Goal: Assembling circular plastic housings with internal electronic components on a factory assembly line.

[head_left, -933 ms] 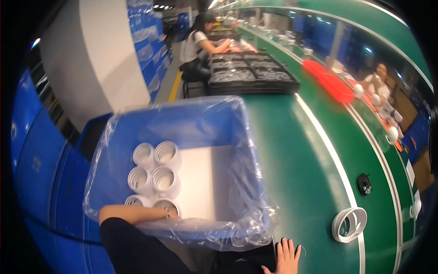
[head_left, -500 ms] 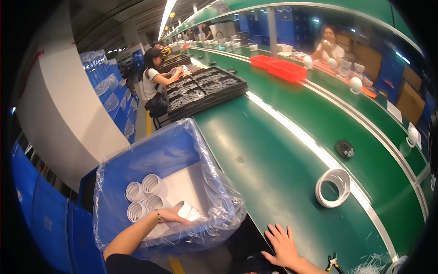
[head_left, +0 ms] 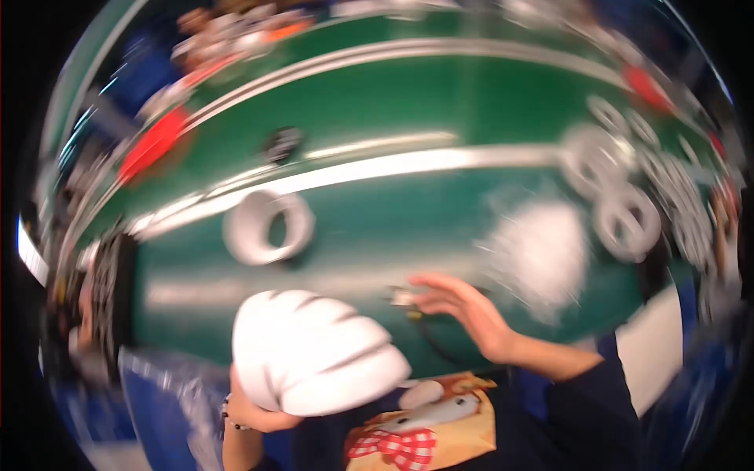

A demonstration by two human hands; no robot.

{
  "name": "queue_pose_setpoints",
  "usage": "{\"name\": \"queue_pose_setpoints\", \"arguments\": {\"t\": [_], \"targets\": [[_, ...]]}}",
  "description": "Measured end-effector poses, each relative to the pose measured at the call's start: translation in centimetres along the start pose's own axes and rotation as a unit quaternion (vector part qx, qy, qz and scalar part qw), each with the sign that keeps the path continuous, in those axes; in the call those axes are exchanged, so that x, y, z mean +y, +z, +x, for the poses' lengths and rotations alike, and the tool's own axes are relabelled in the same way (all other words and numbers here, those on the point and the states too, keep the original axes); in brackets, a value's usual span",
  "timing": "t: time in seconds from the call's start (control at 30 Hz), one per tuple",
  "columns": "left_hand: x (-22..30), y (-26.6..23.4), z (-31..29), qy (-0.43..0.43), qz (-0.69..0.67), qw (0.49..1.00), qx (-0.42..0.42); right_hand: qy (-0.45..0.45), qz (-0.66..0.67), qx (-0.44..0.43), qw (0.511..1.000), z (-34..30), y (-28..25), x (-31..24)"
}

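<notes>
The picture is motion-blurred. My left hand (head_left: 250,410) is low at centre left, shut on a stack of white round pieces (head_left: 314,363) held up close to my chest. My right hand (head_left: 465,311) hovers with fingers spread over the near edge of the green conveyor belt (head_left: 408,118), holding nothing. A small pale object on a dark cord (head_left: 404,297) lies just by its fingertips. A single white ring (head_left: 267,228) rests on the belt beyond my left hand.
Several white rings (head_left: 625,220) and a crumpled clear bag (head_left: 542,253) lie on the belt at right. A small black disc (head_left: 283,143) and a red tray (head_left: 154,146) sit farther off. The lined blue bin (head_left: 165,400) is at lower left, with black trays (head_left: 110,292) above it.
The view has swung right, away from the bin. My left hand has come out of the blue bin holding a stack of white pieces. My right hand has lifted off the belt edge.
</notes>
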State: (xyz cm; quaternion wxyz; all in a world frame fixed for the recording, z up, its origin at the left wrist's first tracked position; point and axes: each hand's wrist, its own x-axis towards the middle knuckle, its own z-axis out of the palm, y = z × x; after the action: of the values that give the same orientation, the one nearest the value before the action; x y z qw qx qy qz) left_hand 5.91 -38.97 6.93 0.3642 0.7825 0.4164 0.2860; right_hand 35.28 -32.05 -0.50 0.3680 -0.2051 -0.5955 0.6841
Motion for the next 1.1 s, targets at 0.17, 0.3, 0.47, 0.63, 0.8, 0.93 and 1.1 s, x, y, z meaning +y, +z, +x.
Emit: {"name": "queue_pose_setpoints", "arguments": {"t": [0.17, 0.3, 0.47, 0.63, 0.8, 0.93, 1.1], "targets": [[1.2, 13.9, 18.8, -0.062, -0.497, 0.811, -0.301, -0.113, 0.338, 0.296, 0.886, -8.5, -3.4, 0.2], [3.6, 24.0, 25.4, -0.129, -0.651, 0.622, -0.416, -0.308, 0.266, 0.466, 0.786, -15.2, -4.2, 1.6], [6.3, 34.1, 27.8, -0.189, -0.592, 0.658, -0.425, -0.292, 0.038, 0.619, 0.728, -21.5, -6.2, 0.4], [6.1, 41.3, 28.8, -0.166, -0.453, 0.84, -0.248, -0.2, 0.007, 0.772, 0.603, -23.8, -11.7, -0.2], [7.6, 42.8, 29.7, -0.101, -0.342, 0.925, -0.13, -0.245, -0.043, 0.804, 0.54, -24.6, -17.4, 0.6], [7.1, 33.8, 26.7, -0.039, -0.254, 0.951, -0.17, -0.291, -0.054, 0.768, 0.568, -23.8, -19.5, 1.8], [4.4, 17.2, 18.7, 0.101, -0.225, 0.96, -0.132, -0.183, -0.34, 0.806, 0.45, -18.1, -15.0, 0.3]]}}
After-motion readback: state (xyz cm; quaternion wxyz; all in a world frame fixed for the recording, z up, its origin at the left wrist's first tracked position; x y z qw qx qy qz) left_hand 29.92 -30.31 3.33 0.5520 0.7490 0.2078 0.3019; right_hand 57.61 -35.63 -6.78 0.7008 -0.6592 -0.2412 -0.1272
